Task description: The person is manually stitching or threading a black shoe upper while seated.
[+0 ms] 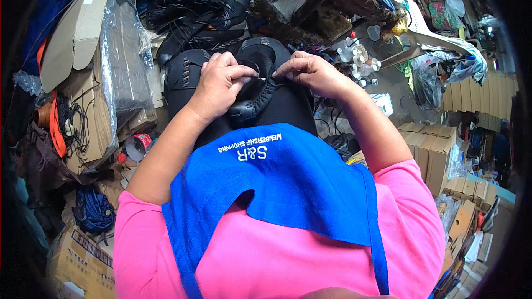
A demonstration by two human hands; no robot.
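Observation:
A black, curved, padded shoe-like piece [252, 105] with a gathered or stitched edge rests on my lap, between my knees. My left hand [217, 84] is closed in a pinch at its left side, where a thin, shiny, needle-like bit [261, 78] shows at the fingertips. On the other side my right hand [313, 76] is also closed, thumb and forefinger together against the piece's edge. What the right fingertips grip is too small to make out. Dark trousers and a blue apron [277, 171] lie beneath and behind the work.
Black cords and dark pieces [191, 8] are heaped beyond my knees. Several small bottles [354, 58] stand at the far right. Flattened cardboard in clear plastic [127, 61] leans on the left, near a tape roll [136, 147]. Stacked cardboard boxes [426, 147] sit to the right.

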